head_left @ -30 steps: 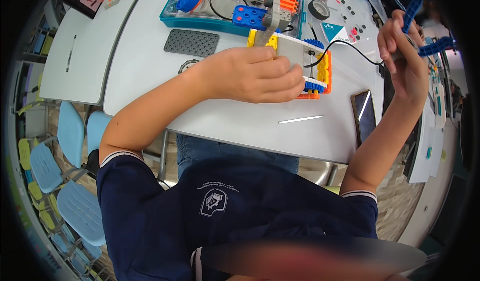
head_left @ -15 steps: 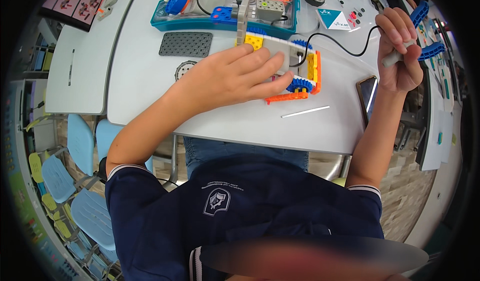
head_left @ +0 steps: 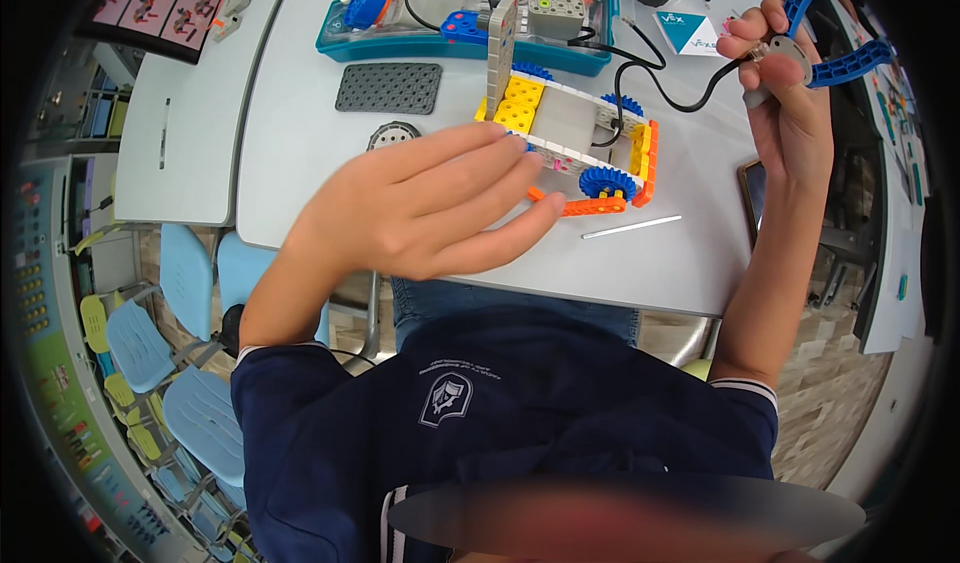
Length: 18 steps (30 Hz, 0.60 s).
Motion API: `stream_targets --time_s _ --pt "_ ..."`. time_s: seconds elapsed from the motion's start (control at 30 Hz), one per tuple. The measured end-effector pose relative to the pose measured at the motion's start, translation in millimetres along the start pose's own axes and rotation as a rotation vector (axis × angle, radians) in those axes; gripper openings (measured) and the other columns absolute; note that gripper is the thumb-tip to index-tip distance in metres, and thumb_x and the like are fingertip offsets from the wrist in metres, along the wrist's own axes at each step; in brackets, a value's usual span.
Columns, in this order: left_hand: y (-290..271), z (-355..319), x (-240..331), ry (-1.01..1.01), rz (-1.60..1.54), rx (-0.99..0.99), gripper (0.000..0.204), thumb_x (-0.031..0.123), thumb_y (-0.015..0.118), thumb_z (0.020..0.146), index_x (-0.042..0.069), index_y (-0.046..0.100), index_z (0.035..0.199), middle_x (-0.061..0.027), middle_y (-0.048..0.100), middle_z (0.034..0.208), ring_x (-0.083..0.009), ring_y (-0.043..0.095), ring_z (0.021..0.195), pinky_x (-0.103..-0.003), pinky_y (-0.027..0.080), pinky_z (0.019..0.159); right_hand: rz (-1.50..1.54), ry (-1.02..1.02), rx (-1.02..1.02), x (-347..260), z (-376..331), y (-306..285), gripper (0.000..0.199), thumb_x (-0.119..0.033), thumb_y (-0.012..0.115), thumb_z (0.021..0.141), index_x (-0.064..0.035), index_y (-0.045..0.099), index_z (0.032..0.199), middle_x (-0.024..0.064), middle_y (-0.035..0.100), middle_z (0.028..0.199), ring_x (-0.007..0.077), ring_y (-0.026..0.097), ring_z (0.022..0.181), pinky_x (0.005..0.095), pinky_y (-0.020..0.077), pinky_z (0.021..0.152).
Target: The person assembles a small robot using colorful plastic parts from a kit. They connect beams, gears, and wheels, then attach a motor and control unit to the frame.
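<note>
On the table stands a toy vehicle [head_left: 570, 133] built of white, yellow and orange plastic pieces, with blue gear wheels and an upright grey beam [head_left: 502, 48] at its left end. My left hand [head_left: 420, 203] lies beside its near side, fingers stretched out, the tips at or close to the frame. Raised at the right, my right hand [head_left: 800, 113] grips a grey claw piece with two curved blue arms [head_left: 850, 64]. A black cable [head_left: 690, 108] loops from the vehicle toward that hand; its end is partly hidden by the fingers.
A teal-edged tray [head_left: 450, 48] of building parts stands at the back. Nearby are a dark grey perforated plate [head_left: 388, 88], a wheel [head_left: 393, 135], a thin light rod [head_left: 632, 227], a phone [head_left: 752, 198] and a teal-and-white card [head_left: 688, 33]. A screen [head_left: 155, 8] stands far left.
My left hand has come off the vehicle's top and moved toward me, uncovering its yellow pieces and pale middle. My right hand has turned the claw piece, and its blue arms now point higher.
</note>
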<state>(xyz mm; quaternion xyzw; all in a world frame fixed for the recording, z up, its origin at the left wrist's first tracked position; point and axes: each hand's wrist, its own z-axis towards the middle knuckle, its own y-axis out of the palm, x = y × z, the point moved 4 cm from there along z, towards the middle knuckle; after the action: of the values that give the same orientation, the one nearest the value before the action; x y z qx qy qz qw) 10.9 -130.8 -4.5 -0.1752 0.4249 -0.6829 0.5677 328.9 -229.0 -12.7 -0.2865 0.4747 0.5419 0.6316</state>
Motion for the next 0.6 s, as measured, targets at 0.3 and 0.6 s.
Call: stream_targets --time_s 0.3,0.6 --pt "-31 -12 -111 -0.49 -0.129 0.113 0.029 0.007 0.079 0.085 0.004 0.072 0.113 -0.0083 0.076 0.107 -0.022 0.069 0.103 -0.034 0.051 0.099 -0.113 0.018 -0.001 -1 7 18 0.02 -0.015 0.065 0.101 -0.0063 0.047 0.101 0.0222 0.071 0.105 0.0312 0.072 0.108 0.027 0.0578 0.081" --pt "27 -19 -220 -0.952 -0.407 -0.109 0.02 0.011 0.072 0.092 0.001 0.071 0.11 -0.0085 0.074 0.099 -0.0182 0.07 0.094 -0.031 0.055 0.085 0.305 0.011 0.089 0 8 36 0.013 -0.001 0.051 0.101 -0.0087 0.047 0.091 0.0374 0.053 0.138 0.0479 0.049 0.136 0.0425 0.0435 0.116"
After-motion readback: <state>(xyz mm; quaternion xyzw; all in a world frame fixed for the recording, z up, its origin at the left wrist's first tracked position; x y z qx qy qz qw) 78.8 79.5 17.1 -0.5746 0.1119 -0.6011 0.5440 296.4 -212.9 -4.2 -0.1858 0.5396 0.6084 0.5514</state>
